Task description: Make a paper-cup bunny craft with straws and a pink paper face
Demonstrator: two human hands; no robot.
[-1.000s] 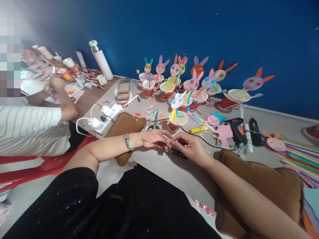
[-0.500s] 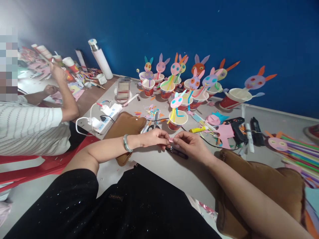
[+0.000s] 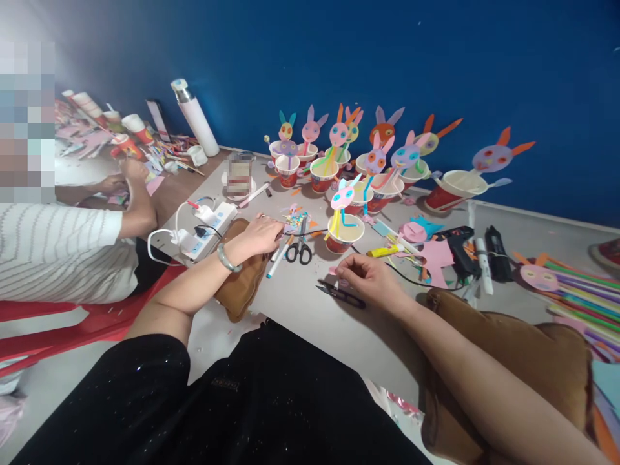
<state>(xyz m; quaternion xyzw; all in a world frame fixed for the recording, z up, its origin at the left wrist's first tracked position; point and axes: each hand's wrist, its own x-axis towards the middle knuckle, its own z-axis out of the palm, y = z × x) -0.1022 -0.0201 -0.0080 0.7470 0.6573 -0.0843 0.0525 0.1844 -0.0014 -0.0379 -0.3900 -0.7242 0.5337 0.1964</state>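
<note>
My right hand [image 3: 365, 276] pinches a small pink paper piece [image 3: 333, 271] between thumb and fingertips, low over the grey table. Just below it lie dark thread snips [image 3: 341, 296]. My left hand [image 3: 262, 234], with a bangle at the wrist, is over the far end of a brown cushion [image 3: 242, 290]. Its fingers are bent together beside a pile of paper scraps [image 3: 296, 218]; what they hold, if anything, is hidden. Black-handled scissors [image 3: 299, 252] and a blue-tipped pen [image 3: 276, 263] lie to its right. A paper cup with a rabbit figure [image 3: 345, 234] stands beyond my right hand.
Several rabbit-topped cups [image 3: 324, 173] stand along the blue wall. At right are a glue gun [image 3: 461, 255], a white marker [image 3: 483, 266] and another brown cushion [image 3: 508, 361]. A power strip [image 3: 213, 229] and a white flask [image 3: 196, 119] stand left. A co-worker's arm [image 3: 140, 200] is farther left.
My left hand has left the pink paper piece and moved left and away from me to the scraps, uncovering the scissors and pen. My right hand still pinches the piece. The co-worker's hands have lowered.
</note>
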